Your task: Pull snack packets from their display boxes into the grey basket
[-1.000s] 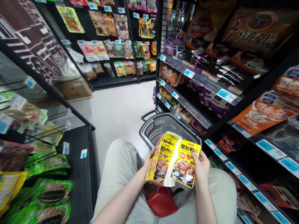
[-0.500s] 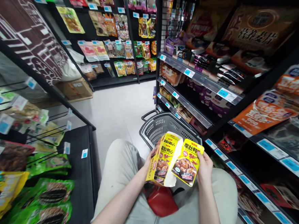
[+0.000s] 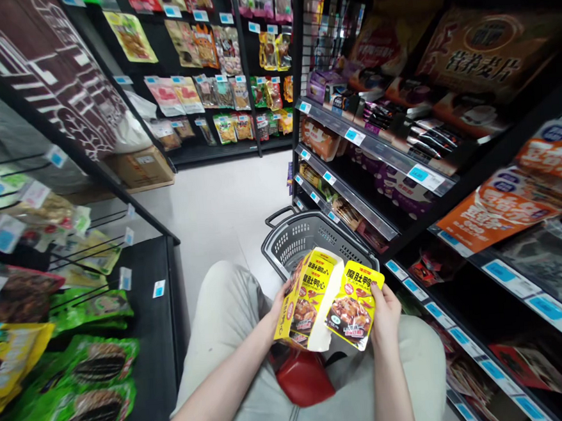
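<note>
My left hand point(image 3: 279, 308) is closed around the side of a yellow cardboard snack box point(image 3: 303, 305), printed with a duck heart dish. The box is tilted, and its white inner edge faces right. In my right hand point(image 3: 385, 312), thumb in front, is a flat yellow duck heart packet point(image 3: 351, 305) with matching print. It stands upright just right of the box; whether it is a pouch or a card panel is hard to tell. Both are held above my lap. A red object point(image 3: 304, 379) lies beneath the box, partly hidden.
A grey shopping basket point(image 3: 292, 238) stands on the floor just beyond my knees. Shelves with price tags and packaged food point(image 3: 512, 213) rise close on the right. To the left is a low black shelf point(image 3: 157, 328) beside green snack bags point(image 3: 89, 362). A cardboard carton point(image 3: 141, 169) sits farther back.
Almost nothing differs. The flat packet in my right hand has tilted very slightly; the box and both hands stay in place.
</note>
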`<move>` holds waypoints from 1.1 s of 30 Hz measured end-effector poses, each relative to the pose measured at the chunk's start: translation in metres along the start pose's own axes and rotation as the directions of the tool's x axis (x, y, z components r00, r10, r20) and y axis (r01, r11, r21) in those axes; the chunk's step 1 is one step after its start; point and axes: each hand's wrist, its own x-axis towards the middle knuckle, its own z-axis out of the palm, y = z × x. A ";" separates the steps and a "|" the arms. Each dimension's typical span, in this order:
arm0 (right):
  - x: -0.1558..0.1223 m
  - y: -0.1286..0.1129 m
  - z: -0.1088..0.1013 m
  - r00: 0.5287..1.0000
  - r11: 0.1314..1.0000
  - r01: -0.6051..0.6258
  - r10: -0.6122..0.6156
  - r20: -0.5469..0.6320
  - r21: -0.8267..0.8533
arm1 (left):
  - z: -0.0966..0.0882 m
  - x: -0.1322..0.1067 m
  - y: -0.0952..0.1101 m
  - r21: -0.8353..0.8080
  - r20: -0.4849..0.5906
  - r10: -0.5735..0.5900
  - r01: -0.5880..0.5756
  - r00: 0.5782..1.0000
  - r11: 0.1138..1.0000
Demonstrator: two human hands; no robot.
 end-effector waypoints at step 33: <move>-0.039 -0.024 -0.014 0.934 0.989 -0.029 -0.025 0.357 0.145 | 0.029 -0.013 -0.003 0.108 -0.127 0.006 0.007 0.992 0.994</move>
